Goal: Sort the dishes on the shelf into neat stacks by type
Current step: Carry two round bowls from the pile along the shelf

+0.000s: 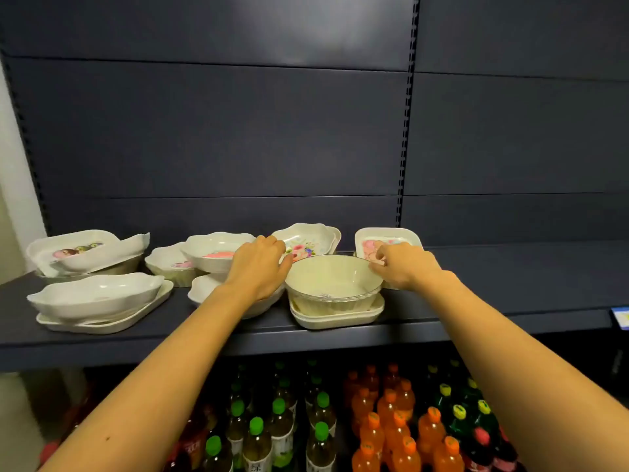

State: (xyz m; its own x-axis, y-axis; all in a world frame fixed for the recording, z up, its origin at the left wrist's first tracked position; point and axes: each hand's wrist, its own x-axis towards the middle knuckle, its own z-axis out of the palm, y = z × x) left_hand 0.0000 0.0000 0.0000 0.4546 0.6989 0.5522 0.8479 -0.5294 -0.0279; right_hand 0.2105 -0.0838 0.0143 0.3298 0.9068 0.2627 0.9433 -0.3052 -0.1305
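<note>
Dishes crowd the dark shelf (218,332) in mixed piles. Right hand (405,267) pinches the round bowl's (332,279) rim; left hand (260,267) rests spread beside it — bowl sits on 2 trays (340,318). Sorting looks barely begun — scalloped dishes (98,294) and square plate (384,238) remain jumbled.

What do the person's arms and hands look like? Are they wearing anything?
Both arms are bare from the bottom of the picture up to the fingers. No sleeves show, and no gloves cover the left hand or the right hand. I see no watch, bracelet or ring. The left forearm has one small dark spot.
</note>
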